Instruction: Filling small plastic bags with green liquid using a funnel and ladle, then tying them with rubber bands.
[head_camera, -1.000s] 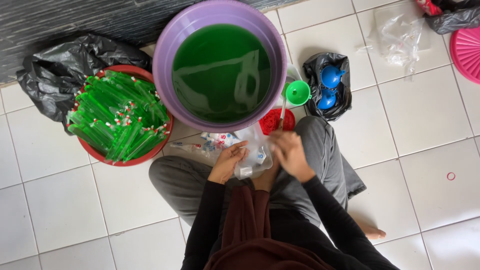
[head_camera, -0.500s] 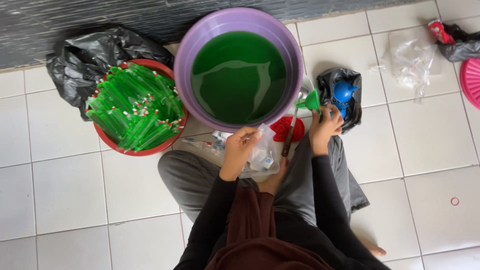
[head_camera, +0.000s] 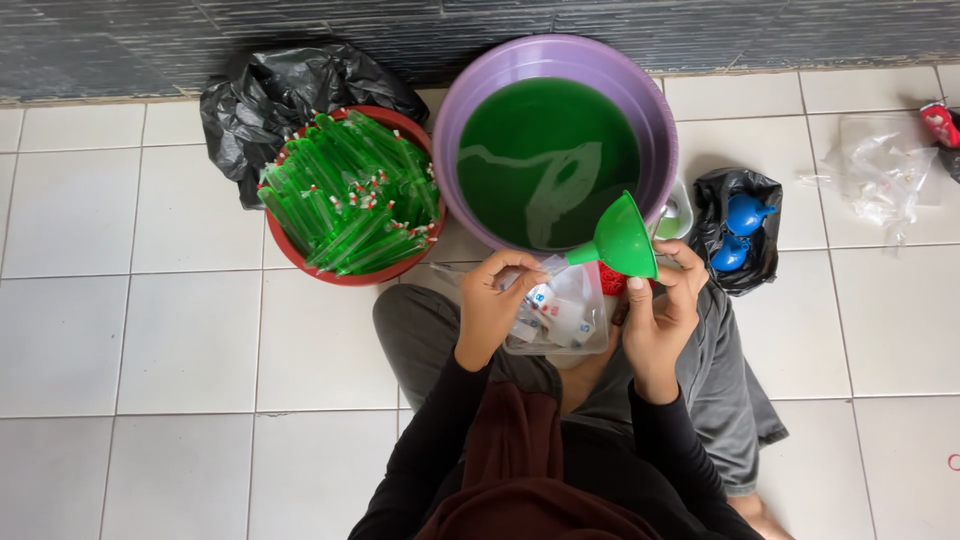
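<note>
Your right hand (head_camera: 660, 315) is curled round the rim of the green funnel (head_camera: 620, 238), holding it tilted on its side just over the near edge of the purple basin (head_camera: 455, 120) of green liquid. The funnel's long axis runs nearly level: wide mouth toward your right hand, spout pointing left. Your left hand (head_camera: 492, 305) sits just beyond that spout, fingers pinched on the mouth of a thin clear plastic sleeve (head_camera: 553, 264). Spout tip and sleeve opening appear to meet, but whether the spout is seated inside cannot be told. The left hand is the nearer to the joint. A clear tray (head_camera: 560, 330) of small packets lies on your lap beneath both hands, and the red bowl (head_camera: 300, 255) of filled green tubes stands well apart to the left, on the floor.
</note>
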